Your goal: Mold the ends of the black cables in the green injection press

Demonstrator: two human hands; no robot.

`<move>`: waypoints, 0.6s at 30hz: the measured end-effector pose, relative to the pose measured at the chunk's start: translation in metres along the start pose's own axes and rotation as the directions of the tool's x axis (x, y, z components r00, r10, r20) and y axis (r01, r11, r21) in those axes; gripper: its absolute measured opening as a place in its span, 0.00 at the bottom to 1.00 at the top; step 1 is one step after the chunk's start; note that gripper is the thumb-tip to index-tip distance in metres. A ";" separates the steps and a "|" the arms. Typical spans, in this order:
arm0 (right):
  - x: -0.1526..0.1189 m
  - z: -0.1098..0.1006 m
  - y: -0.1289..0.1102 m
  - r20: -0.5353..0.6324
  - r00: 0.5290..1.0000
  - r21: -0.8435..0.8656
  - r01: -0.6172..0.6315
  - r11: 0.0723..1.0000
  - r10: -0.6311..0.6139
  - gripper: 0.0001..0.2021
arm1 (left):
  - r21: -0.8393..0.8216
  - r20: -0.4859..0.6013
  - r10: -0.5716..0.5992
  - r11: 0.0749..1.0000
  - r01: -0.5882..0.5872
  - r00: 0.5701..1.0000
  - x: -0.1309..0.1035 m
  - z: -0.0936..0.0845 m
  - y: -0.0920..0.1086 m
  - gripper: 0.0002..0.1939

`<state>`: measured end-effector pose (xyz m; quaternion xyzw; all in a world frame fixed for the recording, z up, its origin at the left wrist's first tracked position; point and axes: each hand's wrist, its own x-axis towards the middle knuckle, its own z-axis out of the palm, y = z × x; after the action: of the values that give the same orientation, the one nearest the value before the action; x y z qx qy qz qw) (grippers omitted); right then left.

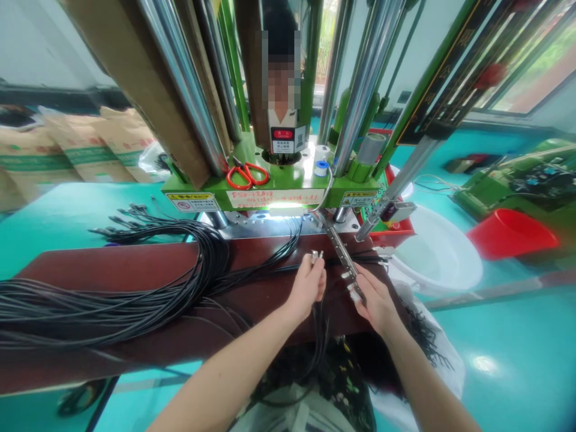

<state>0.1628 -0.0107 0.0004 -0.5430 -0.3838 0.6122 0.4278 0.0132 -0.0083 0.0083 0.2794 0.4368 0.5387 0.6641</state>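
Observation:
My left hand [310, 280] is closed round black cables whose small metal connectors [317, 255] stick up above the fingers; the cables hang down toward my lap. To its right, my right hand [372, 297] grips the near end of a long narrow metal bar [339, 247] with small fittings along it. The bar slants away toward the lit base of a green press [288, 195]. A large bundle of black cables [198, 282] lies on the dark red tabletop [265, 294], left of my hands, and some strands run to the press.
Red-handled scissors [247, 176] and a blue-and-white spool [321, 168] rest on the press. A white tub [436, 249] and a red basin [513, 237] stand right. Sacks [72, 150] line the left. Metal columns rise ahead.

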 end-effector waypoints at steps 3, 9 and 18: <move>-0.001 0.000 0.000 0.048 0.998 -0.065 0.031 0.997 -0.028 0.24 | 0.100 0.065 -0.047 0.994 0.040 0.997 -0.001 0.000 -0.003 0.17; -0.003 0.000 -0.002 0.107 0.993 -0.085 0.068 0.994 -0.059 0.25 | 0.103 0.072 -0.136 0.986 0.129 0.988 0.001 -0.001 -0.004 0.16; -0.002 -0.003 0.003 0.202 0.971 -0.240 0.174 0.955 -0.126 0.23 | 0.160 0.040 -0.098 0.983 0.091 0.994 -0.002 -0.004 -0.006 0.15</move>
<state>0.1660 -0.0132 -0.0024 -0.5036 -0.5380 0.5708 0.3621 0.0125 -0.0122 0.0016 0.3228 0.4748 0.4634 0.6750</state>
